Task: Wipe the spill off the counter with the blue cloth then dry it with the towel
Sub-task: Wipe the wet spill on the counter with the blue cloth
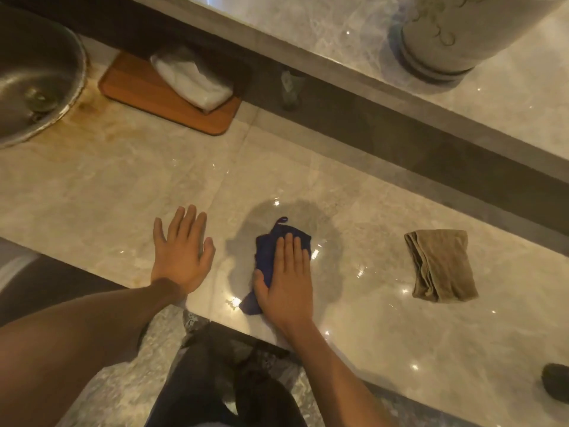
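The right hand [284, 282] presses flat, fingers extended, on the crumpled dark-blue cloth [271, 251] inside the glossy spill [326, 217]; the left hand [181, 251] rests open, empty. Soft and sodden, the cloth probably slides easily under the palm. The folded tan towel [440, 265] lies well right of the fingertips, best pinched by its folded edge.

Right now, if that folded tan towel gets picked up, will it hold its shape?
Probably not: the tan towel lies in soft, loose folds, so it would likely flop open. It looks dry and thin, so probably light. On the glossy marble counter it might slide easily if pushed.

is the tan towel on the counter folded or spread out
Folded. The tan towel lies in a compact rectangle with stacked layers showing along its left edge, untouched to the right of the spill.
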